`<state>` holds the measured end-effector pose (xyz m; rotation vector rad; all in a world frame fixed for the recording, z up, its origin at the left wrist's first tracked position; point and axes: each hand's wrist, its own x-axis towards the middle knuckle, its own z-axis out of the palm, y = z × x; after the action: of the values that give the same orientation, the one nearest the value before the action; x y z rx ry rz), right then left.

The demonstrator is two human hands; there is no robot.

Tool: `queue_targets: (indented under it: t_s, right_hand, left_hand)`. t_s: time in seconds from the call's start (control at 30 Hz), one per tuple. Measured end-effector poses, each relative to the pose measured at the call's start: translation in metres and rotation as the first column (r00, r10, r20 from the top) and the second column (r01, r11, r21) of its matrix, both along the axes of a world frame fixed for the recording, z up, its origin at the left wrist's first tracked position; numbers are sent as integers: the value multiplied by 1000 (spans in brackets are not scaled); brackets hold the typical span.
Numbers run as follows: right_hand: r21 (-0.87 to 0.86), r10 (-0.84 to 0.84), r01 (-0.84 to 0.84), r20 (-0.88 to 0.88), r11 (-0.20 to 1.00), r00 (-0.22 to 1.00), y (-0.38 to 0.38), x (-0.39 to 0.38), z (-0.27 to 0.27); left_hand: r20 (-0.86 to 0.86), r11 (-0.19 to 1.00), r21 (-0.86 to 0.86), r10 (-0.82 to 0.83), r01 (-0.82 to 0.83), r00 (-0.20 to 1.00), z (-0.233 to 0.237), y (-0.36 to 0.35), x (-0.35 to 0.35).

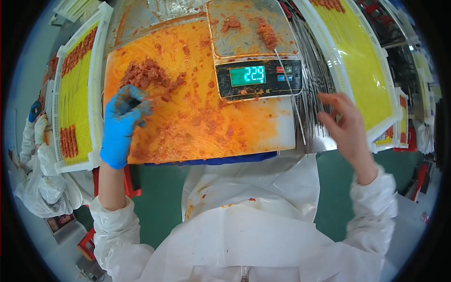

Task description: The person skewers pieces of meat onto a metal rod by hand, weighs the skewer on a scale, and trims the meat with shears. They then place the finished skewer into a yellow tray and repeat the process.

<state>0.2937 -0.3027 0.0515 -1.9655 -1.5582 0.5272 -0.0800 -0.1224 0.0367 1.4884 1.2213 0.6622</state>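
Note:
My left hand [123, 123], in a stained blue glove, is curled with thumb and fingertips together beside a pile of marinated meat [145, 74]. Whatever is between those fingers, if anything, is too small to make out. My bare right hand [342, 117] hangs with fingers apart, right of the loose metal skewers [317, 70], apparently holding nothing. On the scale's steel pan [235, 41] rests a meat skewer [267, 35], its bare stick slanting down past the display, and a small meat lump [230, 23] lies to its left. The scale's display [248, 75] reads 22.9 or similar.
An orange-stained cutting board [197, 136] lies under the meat. Yellow-lined white trays with meat skewers stand at left [80, 103] and right [371, 80]. At far left works another person in white [51, 183], with a blue-gloved hand [34, 111].

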Motion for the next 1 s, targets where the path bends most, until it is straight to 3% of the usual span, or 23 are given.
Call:
queue_targets:
  t_s: [0.07,0.1,0.13,0.2,0.23,0.3,0.33,0.43,0.53,0.63,0.73,0.8,0.87,1.0]
  right_hand:
    - [-40,102,-96,183,995,978,28,17,22]
    - [-74,134,-118,257,990,957,50,27,27]
    - [43,192,-231,422,972,886,88,48,21]
    - [147,85,-207,581,967,809,178,76,-4]
    - [170,61,-225,653,959,755,202,86,-17]
    - [6,-33,39,679,999,733,240,83,-31]
    - [18,-33,28,715,999,698,249,81,-29]
    - [43,-30,-5,784,999,620,261,76,-33]
    - [70,-59,6,789,998,611,279,78,-47]
    - [43,-81,75,759,996,646,292,80,-52]
    - [-82,-165,245,537,966,828,294,88,-39]
    - [-59,-285,295,140,954,948,299,102,-41]
    - [30,-357,376,-251,926,900,299,106,-40]
    - [-96,-232,216,-214,972,949,301,114,-27]
  left_hand:
    - [78,998,39,36,-39,996,12,-5,-2]
    - [14,997,71,-3,2,1000,11,-1,-3]
    - [63,998,61,-9,5,998,15,-2,1]
    - [200,997,77,-40,25,979,24,-12,14]
    - [134,997,64,-50,42,990,22,-9,12]
    - [-32,991,125,-35,39,999,-14,-7,-3]
    - [-116,987,156,-27,45,993,-27,-6,-9]
    - [-14,998,-49,37,-37,999,-37,-15,-22]
    - [-6,999,8,53,-53,999,-41,-12,-21]
    - [-17,998,18,64,-64,998,-36,-14,-13]
    - [35,998,11,64,-64,997,-37,-13,-14]
    - [44,997,32,70,-72,997,-39,-14,-15]
    - [54,997,30,74,-76,996,-40,-14,-15]
    - [134,993,-7,118,-118,984,-46,-13,-19]
